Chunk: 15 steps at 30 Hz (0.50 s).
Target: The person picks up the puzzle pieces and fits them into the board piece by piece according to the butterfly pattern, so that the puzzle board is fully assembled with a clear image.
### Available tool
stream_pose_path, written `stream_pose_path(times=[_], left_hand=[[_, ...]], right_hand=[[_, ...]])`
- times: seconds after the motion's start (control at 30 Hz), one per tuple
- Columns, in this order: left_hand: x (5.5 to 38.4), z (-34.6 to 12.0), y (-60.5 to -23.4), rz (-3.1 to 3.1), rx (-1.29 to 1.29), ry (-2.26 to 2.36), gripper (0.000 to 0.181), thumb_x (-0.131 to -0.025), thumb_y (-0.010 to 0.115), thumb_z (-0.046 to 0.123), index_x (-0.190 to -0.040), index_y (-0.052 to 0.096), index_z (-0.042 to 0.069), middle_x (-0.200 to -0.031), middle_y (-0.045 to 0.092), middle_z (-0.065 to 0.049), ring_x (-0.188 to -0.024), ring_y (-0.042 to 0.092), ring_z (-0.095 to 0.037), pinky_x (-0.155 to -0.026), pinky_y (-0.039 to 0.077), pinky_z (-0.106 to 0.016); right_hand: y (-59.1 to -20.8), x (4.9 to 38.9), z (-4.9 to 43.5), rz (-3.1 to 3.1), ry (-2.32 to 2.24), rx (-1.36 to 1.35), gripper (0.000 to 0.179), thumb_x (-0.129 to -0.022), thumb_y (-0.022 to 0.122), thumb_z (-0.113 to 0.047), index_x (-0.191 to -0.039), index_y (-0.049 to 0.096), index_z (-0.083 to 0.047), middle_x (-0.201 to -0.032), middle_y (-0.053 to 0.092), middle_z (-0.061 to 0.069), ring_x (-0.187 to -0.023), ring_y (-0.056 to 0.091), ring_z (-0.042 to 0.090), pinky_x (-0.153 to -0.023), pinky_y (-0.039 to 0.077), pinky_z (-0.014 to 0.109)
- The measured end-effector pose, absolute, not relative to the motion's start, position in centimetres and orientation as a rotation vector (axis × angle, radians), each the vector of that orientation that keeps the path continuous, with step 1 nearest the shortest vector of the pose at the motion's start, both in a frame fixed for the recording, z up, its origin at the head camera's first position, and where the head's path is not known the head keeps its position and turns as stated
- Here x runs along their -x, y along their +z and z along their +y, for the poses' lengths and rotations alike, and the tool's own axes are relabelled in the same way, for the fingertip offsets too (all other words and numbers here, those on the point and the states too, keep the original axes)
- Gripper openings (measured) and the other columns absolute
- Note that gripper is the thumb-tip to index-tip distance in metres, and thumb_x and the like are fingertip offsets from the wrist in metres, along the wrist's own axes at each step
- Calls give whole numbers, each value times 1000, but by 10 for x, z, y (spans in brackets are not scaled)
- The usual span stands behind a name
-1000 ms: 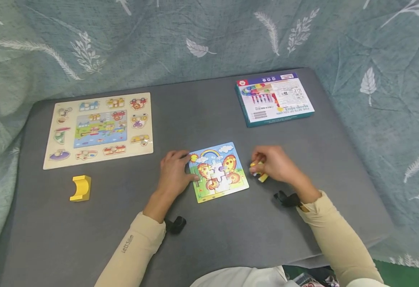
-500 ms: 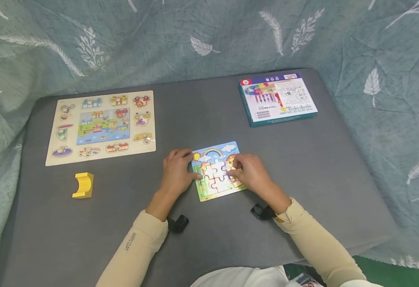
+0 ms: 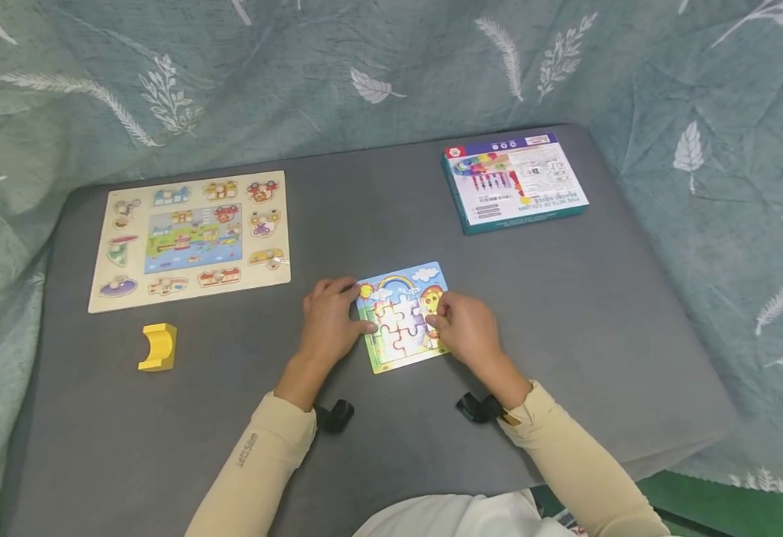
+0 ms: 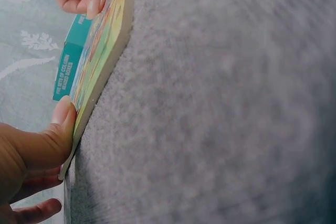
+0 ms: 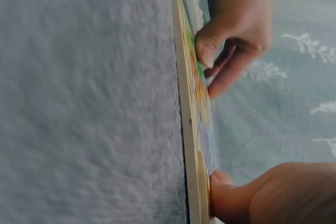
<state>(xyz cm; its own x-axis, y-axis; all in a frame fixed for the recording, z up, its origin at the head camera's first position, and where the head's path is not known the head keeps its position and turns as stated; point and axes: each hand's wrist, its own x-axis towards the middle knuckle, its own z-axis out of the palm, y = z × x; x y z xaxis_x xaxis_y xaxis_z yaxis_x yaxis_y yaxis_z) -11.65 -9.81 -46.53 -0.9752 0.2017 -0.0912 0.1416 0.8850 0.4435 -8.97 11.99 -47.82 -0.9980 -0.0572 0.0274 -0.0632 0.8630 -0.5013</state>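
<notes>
A small jigsaw puzzle board [image 3: 401,365] with a rainbow and butterfly picture lies flat in the middle of the table. My left hand [image 3: 329,324] grips its left edge, thumb on top and fingers along the side. Over the board's right side, my right hand [image 3: 468,328] has curled fingers and pinches a jigsaw piece low against the picture. That piece is mostly covered by the fingers. In the right wrist view the right thumb [image 5: 231,198] touches the top surface near the edge. Glare whitens the puzzle's centre, so the piece outlines there are partly unclear.
A wooden knob puzzle [image 3: 190,291] with vehicle pieces lies at the back left. Before it stands a yellow arched block [image 3: 161,347]. A boxed bead set [image 3: 519,183] lies at the back right. A leaf-patterned curtain [image 3: 378,45] hangs behind the grey table [image 3: 599,313].
My right hand has moved left from beside the board, carrying a yellow jigsaw piece onto the board's right side. My left hand has stayed at the left edge.
</notes>
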Motion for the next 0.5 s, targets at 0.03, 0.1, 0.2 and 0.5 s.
stream_pose_path(times=[0.03, 0.1, 0.2, 0.5], left_hand=[[117, -99, -465, 2919, -268, 668, 70, -69, 86, 31, -127, 62, 3, -136, 55, -11, -128, 43, -34, -104, 34, -58], [117, -99, -465, 2922, -272, 668, 69, -68, 86, 31, -127, 62, 3, -136, 55, -12, -128, 43, -34, -104, 34, -58], [116, -100, -466, 2928, -271, 673, 69, -68, 87, 31, -126, 63, 2, -135, 56, -12, -128, 44, -35, -103, 34, -58], [118, -98, -467, 2931, -257, 681, 69, -68, 86, 32, -127, 63, 4, -135, 56, -11, -128, 44, -34, -103, 34, -58]], right_hand=[[-479, 88, 119, -3010, 790, -109, 29, -83, 76, -25, -68, 54, -13, -56, 46, -3, -52, 43, 13, -45, 30, 26], [-481, 86, 117, -3000, 729, -140, 28, -84, 75, -25, -69, 54, -14, -58, 47, -3, -53, 43, 13, -45, 31, 26], [-482, 82, 114, -2996, 637, -192, 26, -86, 72, -26, -72, 55, -14, -62, 48, -2, -53, 45, 13, -43, 35, 29], [-482, 83, 114, -2981, 575, -241, 21, -88, 69, -23, -77, 56, -10, -68, 51, 2, -54, 49, 20, -45, 43, 39]])
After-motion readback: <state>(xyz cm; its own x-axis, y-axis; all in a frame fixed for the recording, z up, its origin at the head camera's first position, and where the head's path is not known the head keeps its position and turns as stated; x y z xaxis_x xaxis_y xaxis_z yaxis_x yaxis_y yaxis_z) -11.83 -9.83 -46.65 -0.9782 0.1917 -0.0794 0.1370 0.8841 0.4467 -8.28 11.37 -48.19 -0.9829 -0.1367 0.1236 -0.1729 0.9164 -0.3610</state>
